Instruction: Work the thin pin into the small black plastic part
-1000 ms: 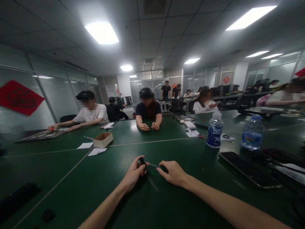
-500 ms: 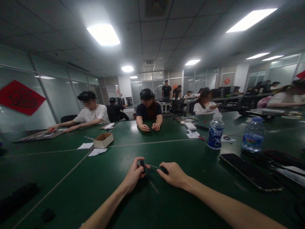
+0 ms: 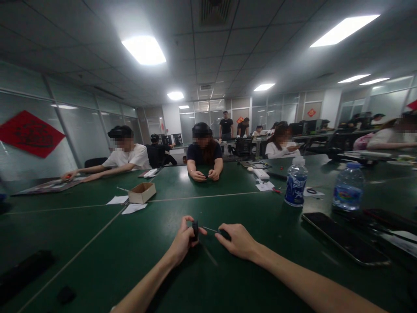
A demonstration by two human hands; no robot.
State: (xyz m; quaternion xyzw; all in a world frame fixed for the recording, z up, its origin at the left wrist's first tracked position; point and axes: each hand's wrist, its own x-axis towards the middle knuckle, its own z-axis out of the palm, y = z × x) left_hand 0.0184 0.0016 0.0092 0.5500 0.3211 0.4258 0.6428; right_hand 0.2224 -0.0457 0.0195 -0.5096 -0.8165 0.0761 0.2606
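Note:
My left hand [image 3: 183, 241] grips a small black block-like part [image 3: 195, 231] upright between thumb and fingers. What kind of part it is cannot be made out. Closed around the dark handle of a screwdriver [image 3: 210, 229] is my right hand [image 3: 239, 241]. The thin metal shaft points left, toward the black part. Its tip ends close by my left fingers; whether it touches the part I cannot tell. Both hands are just above the green table [image 3: 137, 248].
Right of my hands lie a phone [image 3: 345, 238], a blue-labelled bottle [image 3: 296, 182] and a water bottle [image 3: 348, 187]. A small open box [image 3: 142, 193] stands on papers ahead left. A person [image 3: 204, 152] sits opposite. Dark objects [image 3: 26, 269] lie at lower left.
The black part has turned slightly in my left hand. My right hand still holds the screwdriver, almost unmoved. The whole view has shifted a little.

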